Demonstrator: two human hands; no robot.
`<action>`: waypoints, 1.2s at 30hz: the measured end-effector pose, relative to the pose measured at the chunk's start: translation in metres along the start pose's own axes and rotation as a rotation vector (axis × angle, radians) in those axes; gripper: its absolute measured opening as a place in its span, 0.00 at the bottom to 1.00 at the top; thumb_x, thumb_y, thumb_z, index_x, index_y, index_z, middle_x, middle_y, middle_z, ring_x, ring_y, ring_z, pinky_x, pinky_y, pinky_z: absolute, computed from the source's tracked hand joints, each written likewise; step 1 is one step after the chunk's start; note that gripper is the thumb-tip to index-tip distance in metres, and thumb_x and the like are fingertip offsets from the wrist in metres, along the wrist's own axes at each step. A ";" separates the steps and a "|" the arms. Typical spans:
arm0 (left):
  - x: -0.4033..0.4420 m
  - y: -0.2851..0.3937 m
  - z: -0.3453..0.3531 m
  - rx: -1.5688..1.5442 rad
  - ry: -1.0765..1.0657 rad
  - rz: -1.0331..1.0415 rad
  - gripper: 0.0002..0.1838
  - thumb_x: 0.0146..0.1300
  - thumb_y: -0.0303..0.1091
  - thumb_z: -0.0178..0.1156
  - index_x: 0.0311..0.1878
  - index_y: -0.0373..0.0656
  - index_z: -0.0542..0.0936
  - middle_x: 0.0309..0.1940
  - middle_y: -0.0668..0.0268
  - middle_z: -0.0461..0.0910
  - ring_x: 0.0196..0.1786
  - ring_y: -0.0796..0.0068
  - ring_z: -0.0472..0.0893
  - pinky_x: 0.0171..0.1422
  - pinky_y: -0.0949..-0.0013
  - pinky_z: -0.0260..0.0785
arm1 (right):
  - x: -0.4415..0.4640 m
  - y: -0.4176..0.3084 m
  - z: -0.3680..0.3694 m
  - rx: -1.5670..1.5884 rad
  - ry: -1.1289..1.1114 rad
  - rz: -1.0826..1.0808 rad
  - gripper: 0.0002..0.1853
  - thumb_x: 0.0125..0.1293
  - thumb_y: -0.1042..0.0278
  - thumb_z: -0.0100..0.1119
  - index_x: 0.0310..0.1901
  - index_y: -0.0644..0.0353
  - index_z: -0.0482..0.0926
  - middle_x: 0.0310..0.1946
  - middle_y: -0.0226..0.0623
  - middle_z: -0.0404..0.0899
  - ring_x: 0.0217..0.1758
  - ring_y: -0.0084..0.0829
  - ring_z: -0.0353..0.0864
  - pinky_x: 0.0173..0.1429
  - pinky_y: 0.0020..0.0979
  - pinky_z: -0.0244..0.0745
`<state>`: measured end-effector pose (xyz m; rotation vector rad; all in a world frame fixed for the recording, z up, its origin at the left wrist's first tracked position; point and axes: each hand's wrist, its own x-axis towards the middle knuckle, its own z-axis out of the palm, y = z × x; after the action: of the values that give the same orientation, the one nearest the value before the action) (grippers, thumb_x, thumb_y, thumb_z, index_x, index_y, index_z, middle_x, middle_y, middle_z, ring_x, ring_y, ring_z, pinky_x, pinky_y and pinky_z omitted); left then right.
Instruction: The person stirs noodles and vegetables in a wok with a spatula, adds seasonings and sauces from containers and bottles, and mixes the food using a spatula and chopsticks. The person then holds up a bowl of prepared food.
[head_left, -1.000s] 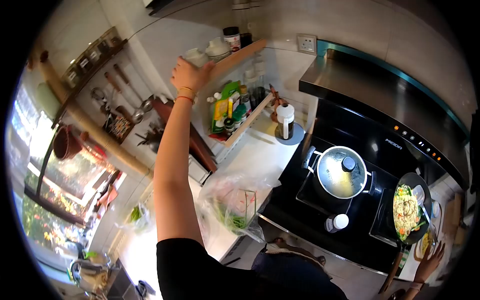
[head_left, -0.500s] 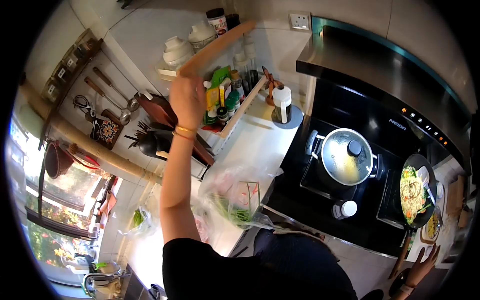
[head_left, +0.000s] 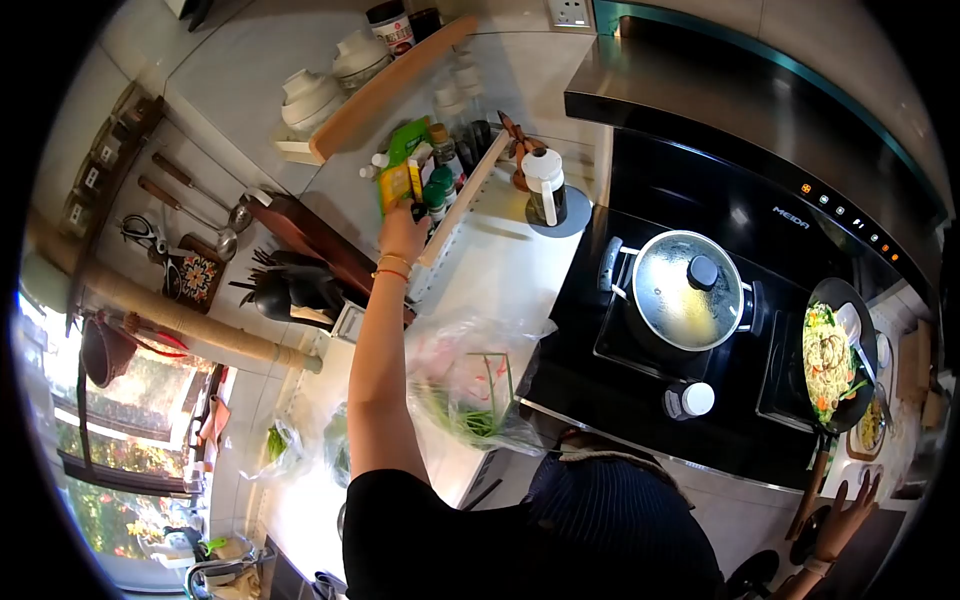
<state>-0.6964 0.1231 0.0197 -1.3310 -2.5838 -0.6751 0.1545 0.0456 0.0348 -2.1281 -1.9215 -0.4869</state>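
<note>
My left hand (head_left: 403, 234) reaches to the lower shelf, its fingers closed around a small black-capped jar (head_left: 418, 211). The jar still stands among the seasonings, beside two green-capped jars (head_left: 436, 190) and a yellow packet (head_left: 396, 185). My right hand (head_left: 846, 520) is at the lower right with fingers spread, holding nothing. It is near the wooden handle (head_left: 810, 490) of a frying pan of noodles and vegetables (head_left: 828, 365), apart from it.
A lidded pot (head_left: 688, 290) sits on the black hob, with a white-capped jar (head_left: 690, 400) in front. A glass jug (head_left: 545, 185) stands by the shelf. Plastic bags with greens (head_left: 475, 390) lie on the counter. A knife holder (head_left: 290, 290) stands at left.
My left hand has come down from the upper shelf's wooden rail to the black-capped jar below. My right hand stays spread near the pan handle. The view has shifted slightly.
</note>
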 end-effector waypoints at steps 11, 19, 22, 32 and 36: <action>-0.079 0.128 -0.115 -0.698 -0.241 0.182 0.21 0.47 0.22 0.69 0.47 0.34 0.76 0.41 0.59 0.78 0.38 0.76 0.78 0.39 0.74 0.74 | 0.021 -0.151 -0.012 0.620 -0.054 -0.127 0.29 0.62 0.85 0.53 0.65 0.63 0.61 0.65 0.39 0.63 0.67 0.31 0.62 0.68 0.34 0.59; -0.203 0.273 -0.089 -1.271 -0.817 0.468 0.25 0.50 0.21 0.65 0.54 0.38 0.72 0.43 0.67 0.70 0.45 0.79 0.74 0.45 0.77 0.73 | 0.044 -0.313 -0.059 1.115 -0.340 -0.685 0.35 0.54 0.62 0.66 0.62 0.64 0.63 0.52 0.49 0.71 0.55 0.50 0.70 0.57 0.41 0.68; -0.218 0.295 -0.081 -1.183 -0.650 0.629 0.25 0.52 0.24 0.65 0.55 0.38 0.71 0.45 0.61 0.71 0.43 0.76 0.76 0.43 0.76 0.73 | 0.043 -0.299 -0.043 1.151 -0.310 -0.601 0.29 0.53 0.66 0.65 0.56 0.64 0.66 0.44 0.47 0.73 0.48 0.49 0.71 0.50 0.41 0.69; -0.240 0.353 -0.039 -0.467 -0.442 1.016 0.18 0.58 0.27 0.57 0.52 0.35 0.71 0.48 0.52 0.72 0.40 0.57 0.79 0.38 0.66 0.73 | 0.039 -0.245 -0.017 1.122 -0.170 -0.470 0.25 0.53 0.70 0.65 0.53 0.65 0.68 0.42 0.47 0.72 0.45 0.48 0.71 0.48 0.39 0.68; -0.218 0.386 -0.026 -1.088 -1.203 0.396 0.19 0.73 0.41 0.41 0.40 0.34 0.75 0.21 0.61 0.76 0.17 0.75 0.73 0.23 0.74 0.65 | 0.030 -0.212 -0.004 1.182 -0.258 -0.375 0.27 0.54 0.69 0.66 0.54 0.65 0.67 0.44 0.48 0.71 0.47 0.48 0.72 0.52 0.38 0.68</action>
<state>-0.2585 0.1458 0.0923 -3.2869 -2.3465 -1.7124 -0.0538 0.0953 0.0402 -1.0861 -1.9394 0.7524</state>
